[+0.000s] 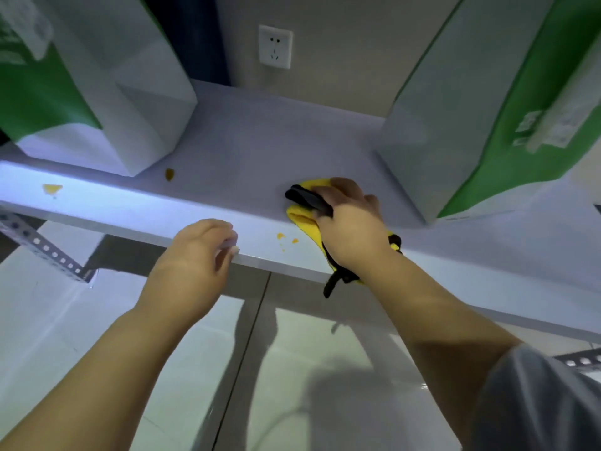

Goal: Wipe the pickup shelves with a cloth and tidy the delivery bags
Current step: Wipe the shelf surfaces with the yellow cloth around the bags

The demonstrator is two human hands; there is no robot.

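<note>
Right hand (349, 222) grips the yellow cloth (300, 217) and presses it on the shelf (247, 141) near the front edge, right of centre. Left hand (195, 255) rests on the front edge, fingers loose, holding nothing.

Wiping looks partly done: yellow spots (285, 238) beside the cloth and a brown spot (169, 174) by the left bag (81, 92) remain. Tidying of the left bag and the right bag (471, 125) is judged pending.

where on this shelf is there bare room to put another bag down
The widest bare patch of the shelf is mid-back, between the left bag and the right bag, below the wall socket. Front right is crowded: the right hand holds the cloth there. The left hand is at the front edge, yellow spots beside it.
</note>
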